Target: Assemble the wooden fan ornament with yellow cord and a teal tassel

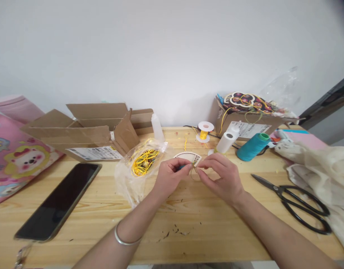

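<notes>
My left hand (pixel 172 174) is closed, thumb and fingers pinching a curved, pale wooden cut-out piece (pixel 185 154) at its near right end. Close beside it, my right hand (pixel 222 173) pinches a thin olive-green cord (pixel 193 174) that hangs in a small loop from that end of the piece. Fingers hide the exact point where cord and wood meet. A bit of blue shows under the left fingers, too small to name. Behind the piece, a short yellow cord (pixel 185 144) lies on the wooden table (pixel 172 235).
Around the hands are a plastic bag of yellow cord (pixel 145 162), yellow spool (pixel 204 132), white thread roll (pixel 226 142), teal thread cone (pixel 251 147), scissors (pixel 293 201) and phone (pixel 59 201). Cardboard boxes (pixel 90 136) stand behind left, and a filled box (pixel 246 129) behind right.
</notes>
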A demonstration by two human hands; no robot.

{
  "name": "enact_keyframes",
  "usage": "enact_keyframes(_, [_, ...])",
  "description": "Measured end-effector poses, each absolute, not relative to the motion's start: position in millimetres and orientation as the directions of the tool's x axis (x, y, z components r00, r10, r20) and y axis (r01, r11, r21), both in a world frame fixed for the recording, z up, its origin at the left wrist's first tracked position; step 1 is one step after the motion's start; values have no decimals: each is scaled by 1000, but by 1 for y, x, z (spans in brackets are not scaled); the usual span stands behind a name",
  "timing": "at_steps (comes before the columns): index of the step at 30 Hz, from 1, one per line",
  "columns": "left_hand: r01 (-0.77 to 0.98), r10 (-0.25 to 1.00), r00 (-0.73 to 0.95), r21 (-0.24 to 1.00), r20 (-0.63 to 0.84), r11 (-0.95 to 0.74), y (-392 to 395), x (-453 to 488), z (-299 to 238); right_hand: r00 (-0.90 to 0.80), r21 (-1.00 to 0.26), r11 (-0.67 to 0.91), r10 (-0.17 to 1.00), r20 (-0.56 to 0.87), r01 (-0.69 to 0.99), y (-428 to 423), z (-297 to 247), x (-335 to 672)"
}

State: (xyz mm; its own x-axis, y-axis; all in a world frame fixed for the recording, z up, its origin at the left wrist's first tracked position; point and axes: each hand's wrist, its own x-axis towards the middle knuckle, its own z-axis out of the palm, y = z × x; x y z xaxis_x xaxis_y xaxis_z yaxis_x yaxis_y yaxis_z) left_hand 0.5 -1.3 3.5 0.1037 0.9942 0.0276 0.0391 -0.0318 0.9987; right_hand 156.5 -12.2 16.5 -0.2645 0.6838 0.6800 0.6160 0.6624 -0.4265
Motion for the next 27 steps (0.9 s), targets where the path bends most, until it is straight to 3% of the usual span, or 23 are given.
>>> enact_keyframes(7, [210,976,64,953,208,-217,-5,4,4,-282,-295,645,636,718,705,-15,18,156])
enact_keyframes(16, [379,885,121,803,449,-459,-7,3,4,-289,-247,630,623,726,736,-15,18,155])
enact_keyframes(27, [413,828,115,732,549,-542,-10,3,4,-197,-425,636,675,711,644,-14,14,151])
